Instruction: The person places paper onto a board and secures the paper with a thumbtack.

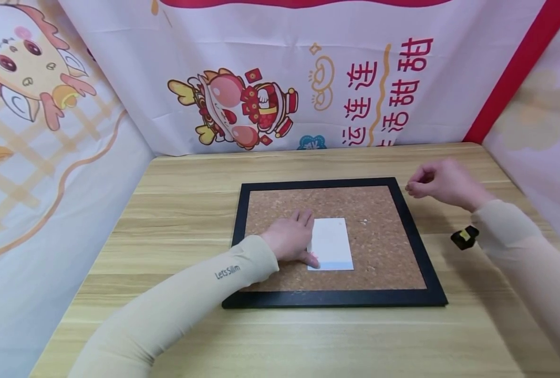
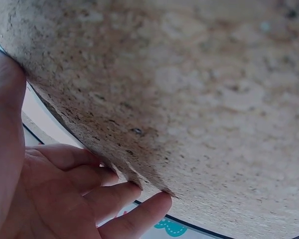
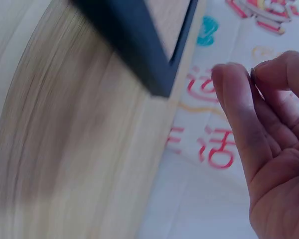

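A white card [image 1: 331, 241] with a pale blue band at its lower edge lies on a black-framed cork board [image 1: 379, 262]. My left hand [image 1: 289, 236] rests on the card's left edge and the cork, thumb low and fingers extended; the left wrist view shows these fingers [image 2: 134, 199] against the cork. Beyond the board's upper right corner, my right hand [image 1: 443, 181] is raised, thumb and forefinger together. Between those fingertips the right wrist view shows a tiny dark thing [image 3: 252, 74], too small to identify. Small whitish bits [image 1: 364, 222] sit on the cork right of the card.
A small black object with a yellow patch [image 1: 465, 237] lies on the wooden table [image 1: 176, 210], right of the board and near the right sleeve. Printed cloth [image 1: 261, 31] hangs behind the table and along both sides.
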`<action>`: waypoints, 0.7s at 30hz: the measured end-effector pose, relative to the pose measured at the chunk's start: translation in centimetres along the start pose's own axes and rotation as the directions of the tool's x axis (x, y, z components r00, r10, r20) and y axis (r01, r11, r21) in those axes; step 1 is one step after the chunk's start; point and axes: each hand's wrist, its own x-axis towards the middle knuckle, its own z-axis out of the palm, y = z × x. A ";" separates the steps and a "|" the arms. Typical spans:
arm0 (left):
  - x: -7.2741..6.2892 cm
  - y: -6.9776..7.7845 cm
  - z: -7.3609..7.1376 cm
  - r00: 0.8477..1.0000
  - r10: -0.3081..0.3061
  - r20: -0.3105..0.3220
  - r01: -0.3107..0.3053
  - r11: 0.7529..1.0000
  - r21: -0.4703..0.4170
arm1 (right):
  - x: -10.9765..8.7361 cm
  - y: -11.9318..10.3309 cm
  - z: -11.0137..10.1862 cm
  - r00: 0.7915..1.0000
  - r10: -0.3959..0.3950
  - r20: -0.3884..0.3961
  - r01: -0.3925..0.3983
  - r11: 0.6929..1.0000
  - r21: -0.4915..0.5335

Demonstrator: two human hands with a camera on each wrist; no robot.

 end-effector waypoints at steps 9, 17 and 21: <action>0.1 0.1 -0.1 1.000 0.002 0.010 -0.002 1.000 0.007 | -1.0 -4.6 2.6 0.988 -0.153 0.012 0.152 0.987 0.059; 0.1 0.1 -0.2 1.000 0.005 0.019 -0.005 1.000 -0.004 | -1.1 -8.5 4.9 0.963 -0.269 0.025 0.267 0.961 0.066; 0.2 0.1 -0.3 1.000 0.000 0.024 0.000 1.000 0.002 | -1.2 -10.0 5.8 0.942 -0.329 0.061 0.320 0.939 0.122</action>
